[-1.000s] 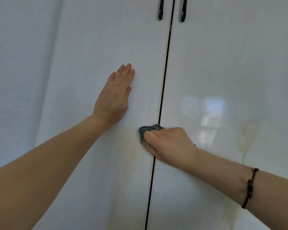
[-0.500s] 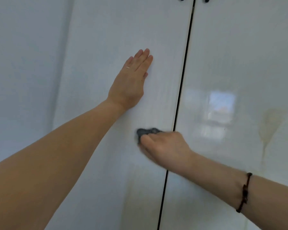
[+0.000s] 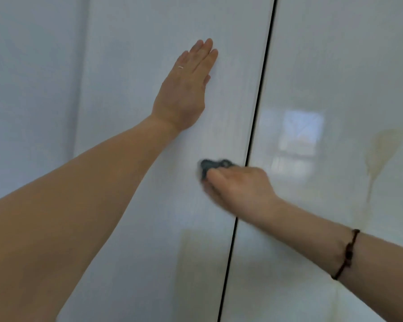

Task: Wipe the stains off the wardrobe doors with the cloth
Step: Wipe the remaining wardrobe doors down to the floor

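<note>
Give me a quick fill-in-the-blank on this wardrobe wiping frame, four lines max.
1. The left hand rests flat on the ____ wardrobe door.
2. The right hand grips a dark ____ against that door.
3. The yellowish stain lies on the ____ side of the black gap.
4. The bracelet is on the ____ wrist.
Missing words: left; cloth; right; right.

Soft, cool light fills the scene evenly, with only faint shadows. A bright window reflection (image 3: 300, 133) glares on the glossy right door (image 3: 340, 66). The right hand (image 3: 237, 187) and the cloth (image 3: 213, 166) are blurred, while the left hand (image 3: 184, 89) is sharp. The dark gap (image 3: 254, 135) between the doors curves slightly.
</note>
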The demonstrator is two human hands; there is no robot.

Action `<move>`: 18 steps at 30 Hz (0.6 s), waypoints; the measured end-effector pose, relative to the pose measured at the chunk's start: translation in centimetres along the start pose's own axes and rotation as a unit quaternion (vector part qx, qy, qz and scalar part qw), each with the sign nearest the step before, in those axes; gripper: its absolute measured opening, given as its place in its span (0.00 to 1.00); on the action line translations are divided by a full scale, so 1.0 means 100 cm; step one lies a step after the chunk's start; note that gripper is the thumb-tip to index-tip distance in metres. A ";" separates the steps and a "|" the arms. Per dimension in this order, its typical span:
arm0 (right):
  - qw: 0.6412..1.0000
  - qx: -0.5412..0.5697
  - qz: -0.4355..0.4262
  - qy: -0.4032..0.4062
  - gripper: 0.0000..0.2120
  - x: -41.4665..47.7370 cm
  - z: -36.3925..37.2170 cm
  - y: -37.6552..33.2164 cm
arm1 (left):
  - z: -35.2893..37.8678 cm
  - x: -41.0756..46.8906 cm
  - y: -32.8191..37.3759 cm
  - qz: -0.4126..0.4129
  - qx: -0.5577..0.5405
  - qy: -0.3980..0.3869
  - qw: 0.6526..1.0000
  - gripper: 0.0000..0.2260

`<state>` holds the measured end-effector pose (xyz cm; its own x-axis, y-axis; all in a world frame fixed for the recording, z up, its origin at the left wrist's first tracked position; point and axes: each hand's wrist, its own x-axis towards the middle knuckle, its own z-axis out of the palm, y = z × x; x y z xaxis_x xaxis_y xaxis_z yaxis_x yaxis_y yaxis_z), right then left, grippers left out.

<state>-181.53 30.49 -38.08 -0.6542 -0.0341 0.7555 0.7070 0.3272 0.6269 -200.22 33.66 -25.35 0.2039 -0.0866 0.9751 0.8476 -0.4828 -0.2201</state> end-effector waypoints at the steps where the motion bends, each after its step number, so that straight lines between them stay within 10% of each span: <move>1: 0.997 -0.029 0.067 0.037 0.08 0.022 -0.012 0.027 | -0.001 0.001 0.001 0.002 0.002 0.000 1.000 0.21; 7: 0.973 -0.024 0.193 0.125 0.11 0.033 -0.023 0.047 | -0.003 0.001 0.003 0.009 0.046 -0.018 0.999 0.24; 13: 0.998 0.002 -0.068 0.013 0.12 -0.077 -0.013 0.005 | -0.004 -0.005 0.005 0.000 0.057 -0.006 0.998 0.24; 18: 0.956 -0.107 0.235 0.136 0.12 0.028 -0.076 0.146 | -0.002 0.005 0.008 0.017 0.102 0.015 0.995 0.22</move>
<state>-170.97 27.96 -25.39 -0.1768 -0.1851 0.9667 0.9636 0.1674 0.2083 -199.55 33.07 -25.02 0.2222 -0.1277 0.9666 0.9226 -0.2930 -0.2508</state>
